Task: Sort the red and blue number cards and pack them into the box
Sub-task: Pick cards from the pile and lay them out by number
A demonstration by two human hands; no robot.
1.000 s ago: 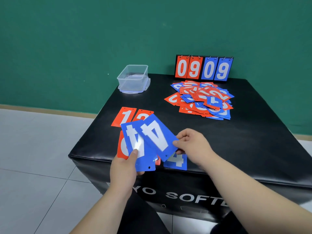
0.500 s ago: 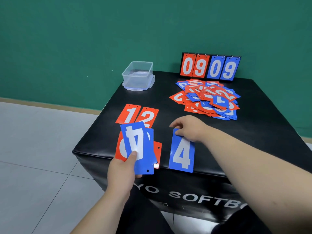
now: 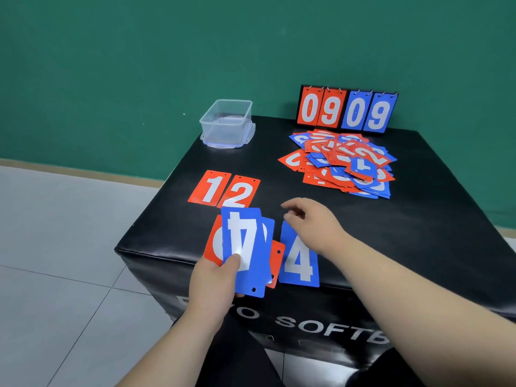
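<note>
left grip pinches a blue 4 card over the desk front; right grip, loose and empty, hovers over the laid blue 4. take the held card's free edge, stack it squarely; box sits far-left

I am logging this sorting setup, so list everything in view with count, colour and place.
Box: one, clear, far left of block top.
Scoreboard: one, red and blue digits 0909, far edge.
Card pile: many, red and blue, before the scoreboard.
Laid red cards: two, 1 and 2, mid-left.
Laid blue 4: one, near front edge.
Held blue cards: two, in left hand.
Red cards behind them: two, held or lying unclear.
Block: one, black, on tiled floor.
Left hand: grips the blue cards.
Right hand: open, above the laid blue 4.
</note>
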